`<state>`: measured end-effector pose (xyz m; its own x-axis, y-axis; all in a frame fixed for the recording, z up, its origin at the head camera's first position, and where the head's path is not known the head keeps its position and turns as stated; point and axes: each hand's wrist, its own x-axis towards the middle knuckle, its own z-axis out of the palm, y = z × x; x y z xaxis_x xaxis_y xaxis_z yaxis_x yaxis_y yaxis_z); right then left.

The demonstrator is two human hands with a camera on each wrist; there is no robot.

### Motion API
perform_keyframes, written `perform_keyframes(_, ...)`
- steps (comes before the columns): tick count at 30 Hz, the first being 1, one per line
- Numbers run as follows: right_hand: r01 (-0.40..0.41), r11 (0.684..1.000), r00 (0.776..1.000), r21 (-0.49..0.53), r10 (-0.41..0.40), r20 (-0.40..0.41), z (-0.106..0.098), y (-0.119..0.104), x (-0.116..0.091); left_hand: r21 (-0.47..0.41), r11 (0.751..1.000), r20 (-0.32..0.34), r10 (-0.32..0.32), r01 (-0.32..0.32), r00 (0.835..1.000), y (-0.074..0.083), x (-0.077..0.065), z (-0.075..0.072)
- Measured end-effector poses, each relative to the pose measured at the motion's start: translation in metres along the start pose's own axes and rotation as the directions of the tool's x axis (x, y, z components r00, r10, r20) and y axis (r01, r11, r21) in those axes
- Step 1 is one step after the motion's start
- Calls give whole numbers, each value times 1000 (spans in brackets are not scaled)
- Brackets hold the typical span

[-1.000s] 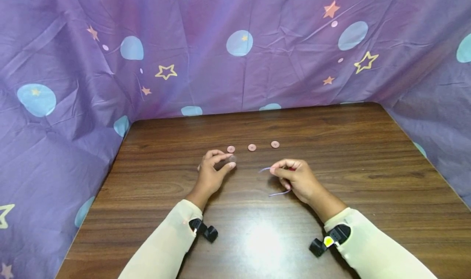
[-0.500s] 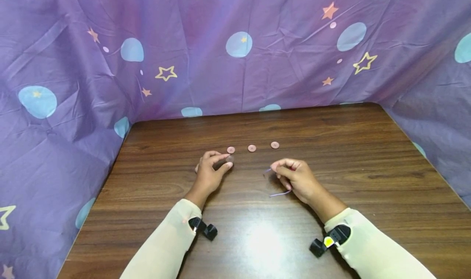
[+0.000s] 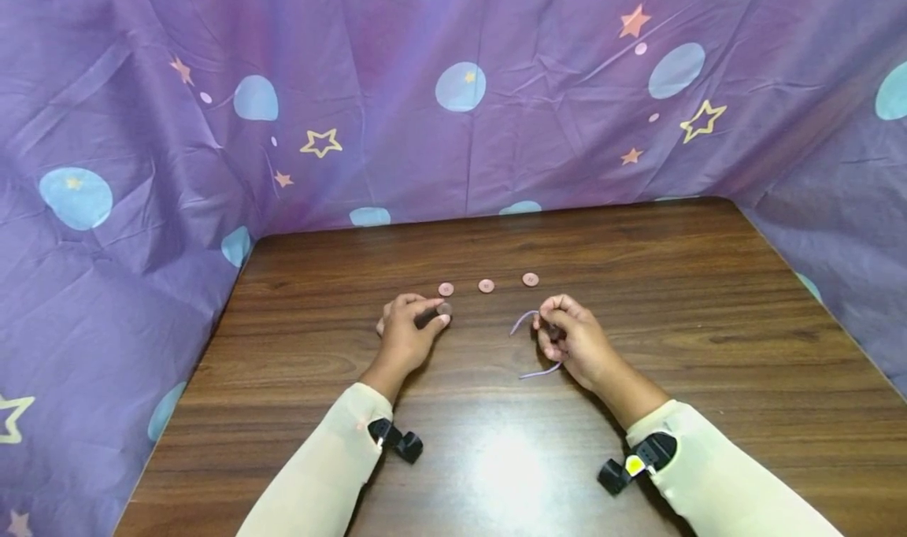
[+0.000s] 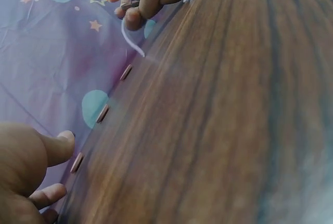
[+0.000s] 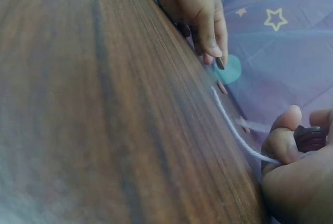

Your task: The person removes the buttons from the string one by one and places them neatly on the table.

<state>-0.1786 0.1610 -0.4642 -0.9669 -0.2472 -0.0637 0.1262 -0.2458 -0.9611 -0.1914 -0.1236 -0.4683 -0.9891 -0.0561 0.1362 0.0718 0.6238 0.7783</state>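
Observation:
My left hand [image 3: 405,338] pinches a dark brown button [image 3: 444,309] between thumb and forefinger, low over the table beside the leftmost pink button [image 3: 446,289]. Its edge shows at the fingertips in the right wrist view. To the right, my right hand [image 3: 579,340] holds a thin light purple cord [image 3: 524,319]. One cord end curves out past the fingertips, and the other comes out below the hand. Several dark buttons [image 5: 310,138] sit stacked within the curled right fingers, partly hidden by them. A middle pink button [image 3: 486,286] and a right pink button [image 3: 531,279] lie in the same row.
The brown wood-grain table [image 3: 340,474] reflects a bright glare near its front. Behind it and at both sides hangs a purple curtain [image 3: 397,41] with stars and blue dots. Each sleeve carries a black wrist camera.
My right fingertips have shifted up and right, so more of the upper cord end and the dark buttons in that hand now show. The left hand has barely moved, still pinching its button.

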Motion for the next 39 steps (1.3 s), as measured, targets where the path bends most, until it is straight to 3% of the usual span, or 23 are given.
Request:
perform_keyframes(9,-33,998,999,-56,32,-30,-2,0,0,4,1000,-29,18,-18,999,0,-1,2)
perform_keyframes(15,-16,996,1000,-87,15,-3,-2,2,0,11,1000,-36,29,-28,999,1,-2,4)
perform_keyframes(21,12,997,1000,-78,-11,11,-2,2,0,22,1000,-36,19,-18,999,2,-2,5)
perform_keyframes(39,-27,998,1000,-63,28,14,-3,2,1,35,999,-15,42,-41,999,1,-3,4)
